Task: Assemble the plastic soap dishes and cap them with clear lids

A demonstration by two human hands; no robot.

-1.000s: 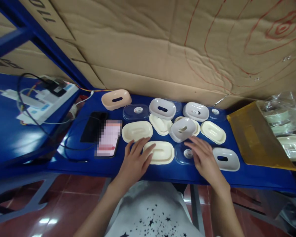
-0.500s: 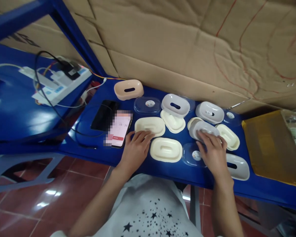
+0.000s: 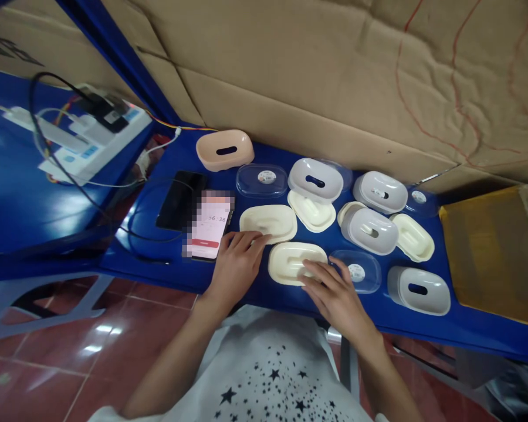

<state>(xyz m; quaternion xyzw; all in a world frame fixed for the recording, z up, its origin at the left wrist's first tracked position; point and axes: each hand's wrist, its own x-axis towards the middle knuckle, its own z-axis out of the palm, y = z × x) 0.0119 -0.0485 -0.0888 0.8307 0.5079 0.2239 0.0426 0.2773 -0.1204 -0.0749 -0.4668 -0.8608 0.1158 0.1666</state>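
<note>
My left hand [image 3: 239, 264] lies with fingers stretched at the near edge of a cream oval soap dish tray [image 3: 264, 218], beside the phone; it grips nothing that I can see. Over the right side of a nearer cream tray [image 3: 286, 264] is my right hand [image 3: 334, 288], fingers apart, their tips at or just above it. A clear lid [image 3: 369, 275] with a round label lies just beyond that hand. Grey slotted soap dishes [image 3: 369, 231] stand to the right, one of them [image 3: 425, 291] near the front edge. More cream trays [image 3: 416, 237] lie among them.
A lit phone [image 3: 211, 225] and a dark phone [image 3: 180, 199] lie left, with a cable across. Behind are a peach dish [image 3: 224, 150] and another clear lid [image 3: 261, 180]. A power strip [image 3: 97, 143] sits far left, a taped carton [image 3: 488, 258] right, cardboard [image 3: 312, 70] behind.
My right hand has left the middle grey dish and moved left and nearer, over the front cream tray. My left hand has barely moved. The camera view has shifted slightly.
</note>
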